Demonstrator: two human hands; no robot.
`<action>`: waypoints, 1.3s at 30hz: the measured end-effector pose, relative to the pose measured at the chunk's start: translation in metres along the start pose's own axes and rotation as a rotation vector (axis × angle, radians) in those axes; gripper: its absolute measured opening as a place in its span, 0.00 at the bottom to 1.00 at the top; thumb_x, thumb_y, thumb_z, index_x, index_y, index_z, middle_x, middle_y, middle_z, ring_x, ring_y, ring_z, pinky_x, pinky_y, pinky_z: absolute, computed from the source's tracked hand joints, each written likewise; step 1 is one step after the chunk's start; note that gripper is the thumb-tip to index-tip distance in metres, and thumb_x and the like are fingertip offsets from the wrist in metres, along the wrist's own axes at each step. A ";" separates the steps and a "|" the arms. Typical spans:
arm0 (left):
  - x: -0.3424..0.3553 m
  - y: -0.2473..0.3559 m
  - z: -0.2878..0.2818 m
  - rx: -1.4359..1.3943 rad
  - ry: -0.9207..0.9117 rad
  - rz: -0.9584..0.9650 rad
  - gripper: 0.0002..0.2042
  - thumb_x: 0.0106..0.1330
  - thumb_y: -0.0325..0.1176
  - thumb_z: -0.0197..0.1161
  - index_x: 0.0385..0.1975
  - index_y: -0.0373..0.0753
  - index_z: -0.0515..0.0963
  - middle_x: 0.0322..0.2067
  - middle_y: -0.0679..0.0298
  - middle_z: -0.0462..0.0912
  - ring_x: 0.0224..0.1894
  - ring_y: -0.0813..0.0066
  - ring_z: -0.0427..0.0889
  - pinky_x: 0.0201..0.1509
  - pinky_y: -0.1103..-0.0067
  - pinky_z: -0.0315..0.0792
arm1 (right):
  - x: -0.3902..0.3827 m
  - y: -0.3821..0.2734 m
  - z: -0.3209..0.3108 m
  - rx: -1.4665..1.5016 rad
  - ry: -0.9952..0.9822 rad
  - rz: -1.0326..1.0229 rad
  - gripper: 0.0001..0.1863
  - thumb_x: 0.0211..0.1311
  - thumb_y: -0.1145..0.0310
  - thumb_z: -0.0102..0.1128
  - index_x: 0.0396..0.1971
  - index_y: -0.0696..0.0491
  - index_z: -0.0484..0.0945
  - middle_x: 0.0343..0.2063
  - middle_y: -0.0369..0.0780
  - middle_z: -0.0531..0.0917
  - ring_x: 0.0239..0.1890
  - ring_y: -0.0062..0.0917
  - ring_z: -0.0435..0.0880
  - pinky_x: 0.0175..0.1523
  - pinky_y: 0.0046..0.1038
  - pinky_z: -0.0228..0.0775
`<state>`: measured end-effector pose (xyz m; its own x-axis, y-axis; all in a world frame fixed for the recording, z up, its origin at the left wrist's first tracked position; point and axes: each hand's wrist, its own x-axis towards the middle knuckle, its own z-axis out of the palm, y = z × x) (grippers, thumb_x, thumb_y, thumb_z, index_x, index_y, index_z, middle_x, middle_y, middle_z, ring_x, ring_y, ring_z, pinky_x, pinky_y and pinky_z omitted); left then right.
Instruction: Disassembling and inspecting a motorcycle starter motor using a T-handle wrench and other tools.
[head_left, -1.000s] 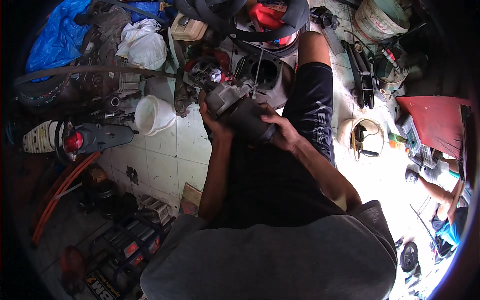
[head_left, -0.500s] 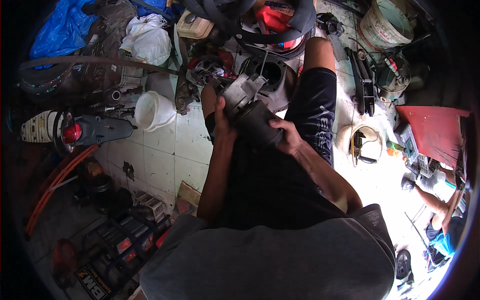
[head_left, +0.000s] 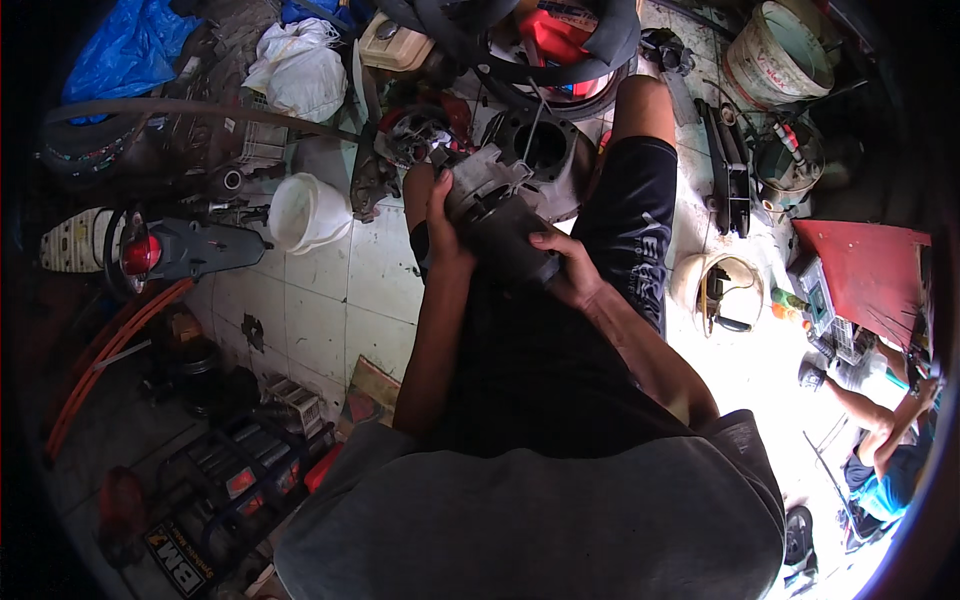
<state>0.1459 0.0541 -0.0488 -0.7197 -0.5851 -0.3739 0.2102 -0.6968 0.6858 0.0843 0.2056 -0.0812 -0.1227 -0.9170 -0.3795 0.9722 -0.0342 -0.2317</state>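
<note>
Your left hand grips the pale end of a metal part, your right hand its dark, round end; compared with half a second ago, little has changed, so the two-handed hold stands. Just past the part, ahead of your hands, is a block; whether they touch, you cannot tell. Your right leg limits room beside the right hand. Left of your left hand, tiled floor runs toward a white pail; farther ahead lies black rubber.
</note>
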 end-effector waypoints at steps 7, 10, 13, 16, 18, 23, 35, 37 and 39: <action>0.000 -0.001 -0.002 0.035 0.125 -0.043 0.25 0.59 0.52 0.49 0.49 0.39 0.69 0.45 0.58 0.75 0.46 0.63 0.75 0.52 0.69 0.68 | 0.003 -0.001 0.010 -0.108 0.118 -0.019 0.33 0.48 0.66 0.57 0.57 0.56 0.59 0.46 0.43 0.73 0.47 0.30 0.74 0.52 0.34 0.68; 0.000 -0.006 -0.007 0.058 0.102 0.012 0.26 0.59 0.52 0.49 0.50 0.39 0.69 0.45 0.58 0.75 0.46 0.62 0.74 0.52 0.69 0.68 | 0.006 0.002 0.007 -0.182 0.132 -0.057 0.34 0.48 0.68 0.57 0.59 0.57 0.58 0.47 0.42 0.73 0.48 0.27 0.73 0.53 0.30 0.66; 0.001 -0.007 -0.010 0.084 0.098 0.022 0.26 0.59 0.53 0.49 0.49 0.40 0.69 0.45 0.59 0.75 0.46 0.62 0.74 0.52 0.69 0.67 | 0.007 0.003 0.004 -0.197 0.128 -0.064 0.35 0.48 0.68 0.57 0.59 0.58 0.58 0.47 0.41 0.73 0.50 0.26 0.72 0.55 0.28 0.64; -0.002 -0.005 -0.001 0.133 0.160 -0.021 0.25 0.58 0.53 0.51 0.48 0.41 0.70 0.44 0.59 0.75 0.46 0.63 0.75 0.52 0.69 0.68 | 0.009 0.005 0.000 -0.201 0.140 -0.078 0.35 0.48 0.68 0.58 0.59 0.59 0.58 0.48 0.42 0.73 0.50 0.27 0.72 0.55 0.27 0.64; -0.003 -0.002 0.004 0.177 0.199 -0.027 0.24 0.58 0.52 0.52 0.48 0.41 0.71 0.44 0.60 0.76 0.46 0.63 0.75 0.52 0.69 0.68 | 0.011 0.007 -0.002 -0.216 0.145 -0.094 0.36 0.48 0.68 0.58 0.59 0.59 0.58 0.48 0.42 0.72 0.50 0.27 0.71 0.55 0.27 0.64; 0.000 0.000 -0.004 0.126 0.211 -0.083 0.23 0.56 0.48 0.58 0.48 0.43 0.68 0.45 0.61 0.72 0.47 0.66 0.73 0.52 0.69 0.68 | 0.012 0.007 -0.002 -0.338 0.201 -0.090 0.38 0.46 0.67 0.60 0.58 0.60 0.57 0.50 0.43 0.71 0.53 0.27 0.69 0.56 0.27 0.60; 0.022 -0.011 -0.052 -0.001 0.213 -0.248 0.24 0.55 0.50 0.58 0.47 0.41 0.70 0.43 0.58 0.76 0.46 0.61 0.75 0.53 0.67 0.68 | 0.013 0.008 -0.001 -0.405 0.214 -0.096 0.43 0.40 0.60 0.65 0.59 0.58 0.58 0.52 0.45 0.69 0.53 0.32 0.69 0.57 0.29 0.60; 0.021 -0.010 -0.051 -0.019 0.209 -0.270 0.24 0.56 0.49 0.58 0.47 0.40 0.70 0.44 0.58 0.76 0.46 0.61 0.74 0.53 0.67 0.67 | 0.011 0.007 0.001 -0.413 0.220 -0.099 0.43 0.40 0.60 0.65 0.59 0.58 0.59 0.52 0.45 0.69 0.53 0.32 0.69 0.57 0.29 0.61; 0.020 -0.009 -0.053 -0.037 0.206 -0.289 0.24 0.56 0.48 0.57 0.48 0.39 0.70 0.44 0.57 0.76 0.47 0.60 0.74 0.54 0.67 0.67 | 0.009 0.005 0.004 -0.422 0.223 -0.101 0.43 0.40 0.59 0.65 0.59 0.58 0.59 0.52 0.45 0.69 0.53 0.32 0.69 0.56 0.29 0.61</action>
<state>0.1648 0.0265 -0.0959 -0.6050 -0.4300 -0.6701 0.0435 -0.8582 0.5115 0.0884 0.1956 -0.0820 -0.2971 -0.8080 -0.5087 0.7929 0.0880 -0.6029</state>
